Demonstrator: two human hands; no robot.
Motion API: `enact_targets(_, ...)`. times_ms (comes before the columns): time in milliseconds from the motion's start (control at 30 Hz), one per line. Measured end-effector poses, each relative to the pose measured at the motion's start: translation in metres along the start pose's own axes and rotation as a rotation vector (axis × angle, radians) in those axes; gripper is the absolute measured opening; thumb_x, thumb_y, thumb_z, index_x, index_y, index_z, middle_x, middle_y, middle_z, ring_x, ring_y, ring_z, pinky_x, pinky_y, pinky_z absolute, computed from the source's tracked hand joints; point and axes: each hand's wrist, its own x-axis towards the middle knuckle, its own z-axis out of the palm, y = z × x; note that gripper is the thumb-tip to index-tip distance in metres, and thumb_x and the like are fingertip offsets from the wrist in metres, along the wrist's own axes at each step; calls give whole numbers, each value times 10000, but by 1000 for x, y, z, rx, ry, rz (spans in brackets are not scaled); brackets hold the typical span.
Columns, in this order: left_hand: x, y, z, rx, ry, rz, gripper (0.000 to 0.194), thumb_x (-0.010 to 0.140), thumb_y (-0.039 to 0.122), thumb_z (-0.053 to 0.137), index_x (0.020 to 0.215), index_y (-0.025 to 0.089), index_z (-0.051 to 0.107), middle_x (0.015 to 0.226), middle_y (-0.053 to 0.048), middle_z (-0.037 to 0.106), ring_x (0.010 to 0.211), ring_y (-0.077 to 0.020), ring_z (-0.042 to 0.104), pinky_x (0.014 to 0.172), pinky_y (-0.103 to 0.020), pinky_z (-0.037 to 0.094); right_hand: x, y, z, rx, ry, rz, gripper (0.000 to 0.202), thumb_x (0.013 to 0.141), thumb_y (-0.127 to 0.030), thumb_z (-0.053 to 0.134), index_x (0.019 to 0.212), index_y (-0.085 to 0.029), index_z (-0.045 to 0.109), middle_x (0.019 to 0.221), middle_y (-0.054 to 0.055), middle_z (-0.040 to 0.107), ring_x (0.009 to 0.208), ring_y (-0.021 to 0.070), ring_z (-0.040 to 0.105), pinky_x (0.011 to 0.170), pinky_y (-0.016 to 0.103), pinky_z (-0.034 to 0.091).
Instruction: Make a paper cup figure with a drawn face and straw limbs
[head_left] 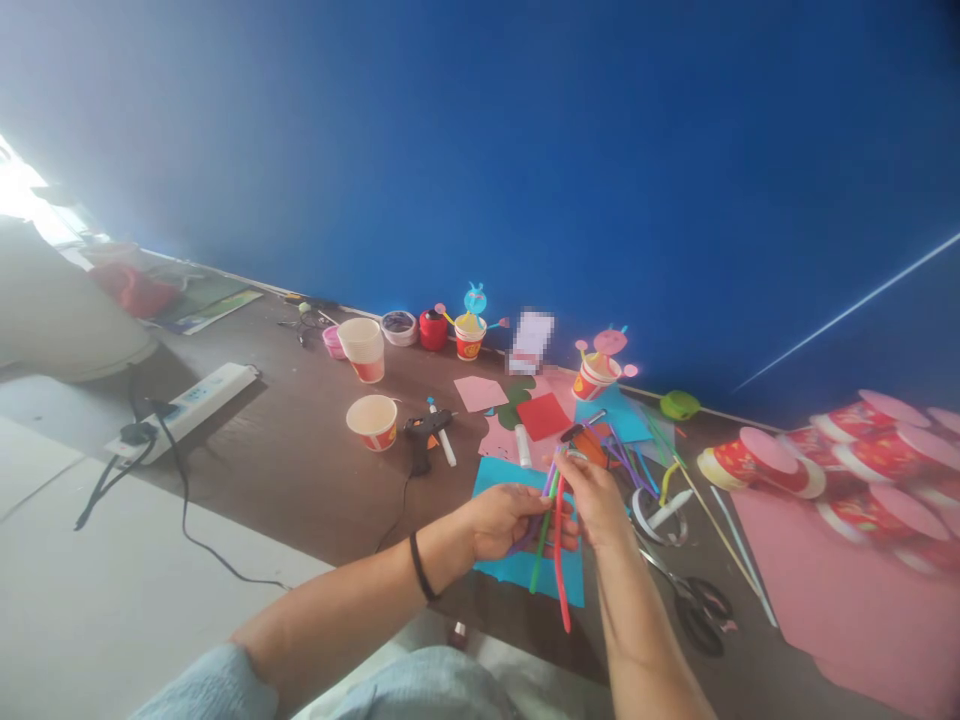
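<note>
Several coloured pipe cleaners, among them a red one (561,560), a green one (541,560) and a purple one, are held in front of me over the table. My left hand (504,518) pinches the bunch from the left, thumb on top. My right hand (596,495) is closed round their upper ends; its fingers partly hide them. Under my hands lies a sheet of blue paper (499,575). More pipe cleaners (622,458) lie just beyond my right hand, beside a roll of tape (640,515).
Scissors (694,605) lie right of my right forearm. A glue gun (420,440) and paper cups (371,425) stand left. Decorated cups (470,338) line the blue wall. A power strip (187,410) with cables is far left; red cups (881,455) and pink paper (832,590) lie right.
</note>
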Motion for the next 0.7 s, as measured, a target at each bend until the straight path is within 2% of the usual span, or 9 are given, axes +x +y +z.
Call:
enact_targets(267, -3, -5, 1, -13, -57, -73, 244, 800, 268, 620, 970, 92, 619, 847, -143, 696, 752, -236, 683, 715, -349, 475, 4, -4, 1, 3, 95, -32, 401, 689, -558, 657, 639, -163, 705, 519, -12, 578, 600, 170, 533, 584, 280, 388)
enact_targets(467, -7, -10, 2, 13, -112, -108, 275, 740, 273, 692, 931, 88, 622, 769, -130, 695, 697, -228, 687, 694, -329, 479, 1, -11, 3, 13, 108, -43, 378, 697, -536, 655, 725, -166, 728, 604, 14, 645, 732, 223, 587, 655, 297, 411)
enact_targets(600, -9, -13, 3, 25, -136, -99, 257, 752, 289, 677, 911, 92, 627, 773, -133, 696, 704, -232, 686, 713, -338, 473, 1, -7, 1, 18, 68, -29, 418, 729, -557, 625, 785, -157, 735, 648, 31, 667, 734, 223, 597, 646, 296, 417)
enact_targets(700, -10, -13, 2, 38, -119, -74, 274, 748, 309, 681, 919, 101, 630, 781, -131, 695, 706, -232, 685, 689, -325, 477, -2, 0, 0, 43, -39, 3, 473, 747, -585, 596, 866, -150, 736, 692, 45, 689, 660, 203, 605, 616, 301, 436)
